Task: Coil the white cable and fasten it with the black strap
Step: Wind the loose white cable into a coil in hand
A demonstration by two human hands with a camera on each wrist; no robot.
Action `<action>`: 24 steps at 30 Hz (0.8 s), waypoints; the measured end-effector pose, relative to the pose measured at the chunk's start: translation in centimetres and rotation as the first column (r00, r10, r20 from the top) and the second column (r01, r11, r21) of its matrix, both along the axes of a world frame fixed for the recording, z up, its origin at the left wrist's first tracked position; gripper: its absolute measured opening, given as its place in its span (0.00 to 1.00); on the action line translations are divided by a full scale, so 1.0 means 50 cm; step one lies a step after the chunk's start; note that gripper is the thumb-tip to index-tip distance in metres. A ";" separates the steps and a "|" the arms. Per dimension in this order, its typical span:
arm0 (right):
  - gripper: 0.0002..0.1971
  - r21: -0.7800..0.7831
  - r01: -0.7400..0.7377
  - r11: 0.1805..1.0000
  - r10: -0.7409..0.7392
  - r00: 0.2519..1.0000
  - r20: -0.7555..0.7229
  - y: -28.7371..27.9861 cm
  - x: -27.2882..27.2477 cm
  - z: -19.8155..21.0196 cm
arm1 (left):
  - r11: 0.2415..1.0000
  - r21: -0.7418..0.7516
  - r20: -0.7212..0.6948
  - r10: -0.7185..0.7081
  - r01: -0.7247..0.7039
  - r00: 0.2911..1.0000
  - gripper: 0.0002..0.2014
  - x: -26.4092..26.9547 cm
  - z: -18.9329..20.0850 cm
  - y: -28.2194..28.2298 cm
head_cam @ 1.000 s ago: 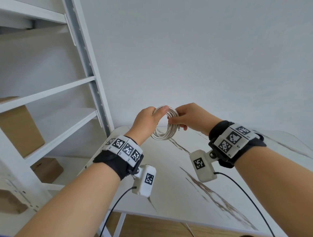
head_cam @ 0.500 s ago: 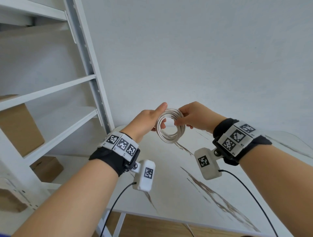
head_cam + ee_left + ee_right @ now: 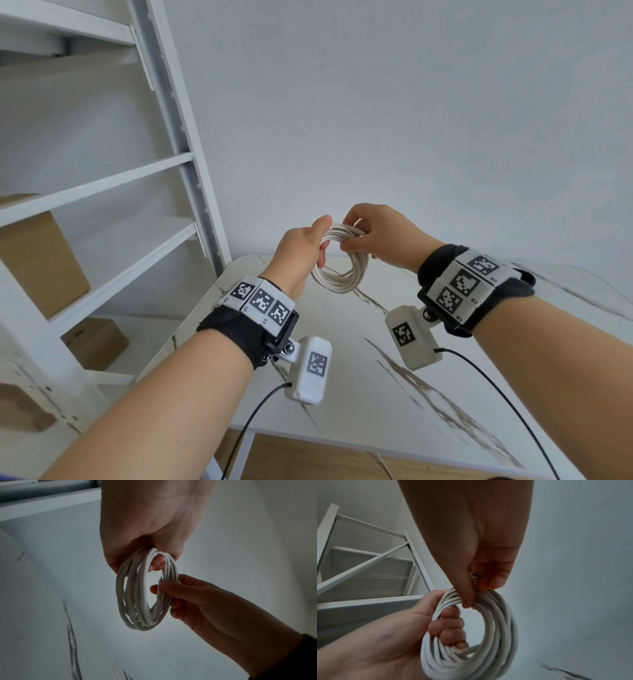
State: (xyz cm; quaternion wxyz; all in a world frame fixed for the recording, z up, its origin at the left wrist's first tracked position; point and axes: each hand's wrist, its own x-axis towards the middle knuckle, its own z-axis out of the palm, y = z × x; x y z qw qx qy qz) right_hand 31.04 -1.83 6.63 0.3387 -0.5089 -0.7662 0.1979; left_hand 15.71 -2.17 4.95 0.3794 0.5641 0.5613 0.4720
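The white cable is wound into a round coil of several loops and hangs in the air above the table. My left hand grips the coil's upper left, with its fingers curled through the ring and the thumb on top. My right hand pinches the coil's top right. Its thumb and fingers press the cable's loose end against the loops. A small metal tip shows inside the right hand's grip. No black strap appears in any view.
A white marble-patterned table lies below the hands, with its front edge near me. A white shelf unit stands to the left and holds cardboard boxes. A plain wall rises behind.
Both hands have lifted the coil slightly. The coil turned from edge-on to more face-on. My right hand shifted from the coil's side up to its top, closer to my left thumb.
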 end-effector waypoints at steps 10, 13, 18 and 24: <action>0.26 -0.002 0.022 1.000 -0.022 0.995 -0.100 -0.004 -0.004 -0.035 | 0.988 -0.052 0.253 0.155 -0.147 0.955 0.22 -0.003 0.001 0.010; 0.31 -0.041 0.069 0.997 -0.074 0.988 -0.134 -0.010 -0.006 -0.043 | 0.980 -0.066 0.285 0.200 -0.189 0.937 0.22 -0.009 -0.001 0.017; 0.22 -0.149 0.037 0.988 -0.067 0.976 -0.205 -0.010 -0.010 -0.048 | 0.977 -0.114 0.383 0.211 -0.181 0.899 0.21 -0.015 -0.005 0.025; 0.15 -0.185 -0.029 0.982 -0.064 0.876 -0.478 -0.008 0.006 -0.045 | 0.985 -0.170 0.497 0.119 -0.038 0.859 0.21 -0.015 -0.010 0.022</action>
